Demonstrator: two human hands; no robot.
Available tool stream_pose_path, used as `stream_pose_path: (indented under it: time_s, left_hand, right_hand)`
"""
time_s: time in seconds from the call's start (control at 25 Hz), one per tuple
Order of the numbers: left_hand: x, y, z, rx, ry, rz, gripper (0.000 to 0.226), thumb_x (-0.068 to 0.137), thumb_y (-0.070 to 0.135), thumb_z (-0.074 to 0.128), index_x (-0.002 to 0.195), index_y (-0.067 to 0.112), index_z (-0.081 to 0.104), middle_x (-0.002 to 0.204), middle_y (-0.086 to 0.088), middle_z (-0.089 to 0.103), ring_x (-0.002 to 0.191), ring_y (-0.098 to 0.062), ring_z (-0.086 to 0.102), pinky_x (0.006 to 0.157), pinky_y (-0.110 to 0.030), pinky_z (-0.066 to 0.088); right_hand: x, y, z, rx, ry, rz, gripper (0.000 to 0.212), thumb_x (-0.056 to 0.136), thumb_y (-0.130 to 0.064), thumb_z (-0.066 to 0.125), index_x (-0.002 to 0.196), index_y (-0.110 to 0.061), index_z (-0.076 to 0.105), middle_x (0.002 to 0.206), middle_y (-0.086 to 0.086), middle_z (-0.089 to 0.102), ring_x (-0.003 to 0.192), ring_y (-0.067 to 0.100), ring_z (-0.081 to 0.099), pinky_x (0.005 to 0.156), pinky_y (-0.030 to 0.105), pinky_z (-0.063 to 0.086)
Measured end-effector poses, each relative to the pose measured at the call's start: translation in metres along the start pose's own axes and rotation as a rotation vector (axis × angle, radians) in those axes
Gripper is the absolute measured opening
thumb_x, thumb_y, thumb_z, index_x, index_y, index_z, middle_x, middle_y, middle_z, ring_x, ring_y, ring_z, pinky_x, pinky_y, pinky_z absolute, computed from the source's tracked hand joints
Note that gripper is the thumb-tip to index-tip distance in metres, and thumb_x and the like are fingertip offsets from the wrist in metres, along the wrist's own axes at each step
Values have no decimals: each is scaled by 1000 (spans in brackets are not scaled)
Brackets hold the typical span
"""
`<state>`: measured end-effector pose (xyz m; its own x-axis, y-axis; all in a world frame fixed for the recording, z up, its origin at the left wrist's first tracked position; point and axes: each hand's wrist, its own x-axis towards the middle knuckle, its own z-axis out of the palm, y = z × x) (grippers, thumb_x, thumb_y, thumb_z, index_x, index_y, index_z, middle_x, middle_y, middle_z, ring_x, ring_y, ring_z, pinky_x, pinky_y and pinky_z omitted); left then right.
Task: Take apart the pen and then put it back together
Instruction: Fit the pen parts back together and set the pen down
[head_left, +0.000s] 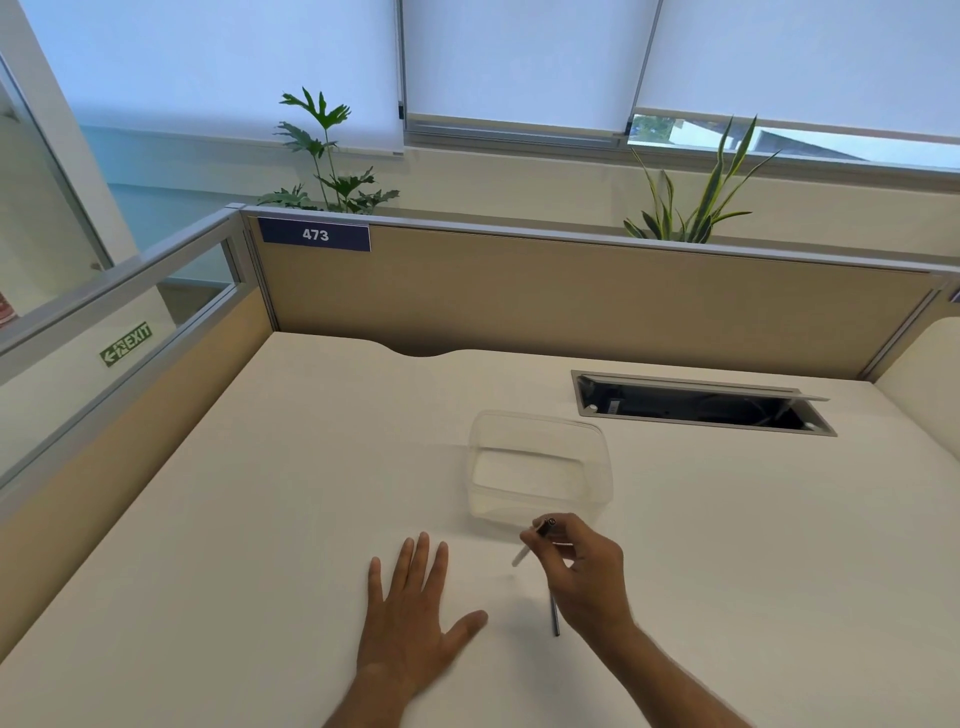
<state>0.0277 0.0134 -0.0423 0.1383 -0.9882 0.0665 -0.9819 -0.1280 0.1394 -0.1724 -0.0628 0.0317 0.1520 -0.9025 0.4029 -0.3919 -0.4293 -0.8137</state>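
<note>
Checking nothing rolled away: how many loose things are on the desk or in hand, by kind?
Pen parts: 2, a dark-tipped pale piece in the right hand, a thin grey rod on the desk
Clear plastic containers: 1
Total: 3

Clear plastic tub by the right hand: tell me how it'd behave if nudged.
The tub looks thin-walled and holds nothing visible, so probably light. On the smooth desk it would likely slide, not tip, given its wide, low shape. Its walls may flex.

Matt, smooth cream desk (260, 519), clear glossy plastic tub (540, 470), fabric-looking tan partition (571, 301), brushed metal cable hatch frame (701, 382)
</note>
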Motion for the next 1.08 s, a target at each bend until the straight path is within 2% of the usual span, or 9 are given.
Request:
stream_pose_path:
  time_s: [0.04, 0.16, 0.32, 0.6, 0.8, 0.92, 1.08]
  left_hand:
    - [0, 0, 0, 1, 3, -1, 91, 80, 83, 32, 143, 18, 44, 152, -9, 39, 142, -22, 24, 110, -57, 10]
    - [0, -1, 1, 2, 9, 1, 92, 80, 83, 30, 144, 18, 42, 153, -9, 37, 142, -20, 17, 111, -56, 6]
    - [0, -1, 2, -1, -2, -3, 93, 81, 84, 27, 144, 18, 42, 153, -8, 37, 142, -20, 19, 112, -56, 7]
    - [1, -1, 2, 1, -17, -8, 93, 80, 84, 27, 144, 18, 41, 154, -8, 37, 144, -24, 25, 111, -57, 8]
    - [0, -1, 2, -10, 3, 2, 92, 80, 83, 31, 144, 18, 42, 153, -9, 37, 142, -19, 18, 111, -56, 7]
    - [0, 0, 1, -5, -4, 1, 93, 80, 84, 30, 145, 18, 40, 154, -8, 35, 144, -25, 27, 111, -55, 4]
    - [0, -1, 2, -3, 3, -6, 94, 80, 85, 27, 147, 19, 36, 156, -7, 30, 145, -24, 23, 112, -56, 4]
  right_hand:
    - [1, -1, -1, 13, 3, -4, 13, 81, -20, 80, 85, -26, 69, 82, -19, 74, 77, 0, 72, 68, 12, 57]
    - [0, 0, 0, 4, -8, -6, 12, 80, -21, 81, 85, -25, 70, 74, -21, 73, 76, -1, 72, 69, 13, 58]
    - [-1, 1, 0, 2, 0, -8, 12, 79, -20, 82, 85, -20, 72, 75, -16, 75, 74, -1, 73, 69, 19, 60]
    - [0, -6, -2, 34, 86, -83, 12, 79, -29, 76, 88, -20, 73, 81, -22, 74, 76, -2, 72, 71, 11, 55]
    - [-8, 4, 2, -77, -76, 27, 10, 79, -17, 83, 84, -19, 74, 76, -14, 77, 74, -2, 73, 64, 25, 58]
    - [-7, 4, 0, -66, -27, 5, 10, 78, -15, 83, 84, -17, 74, 75, -14, 76, 72, 0, 73, 65, 29, 60]
    - [-5, 1, -3, -63, -10, 3, 10, 79, -19, 82, 84, -18, 73, 75, -14, 76, 71, 1, 73, 65, 27, 60]
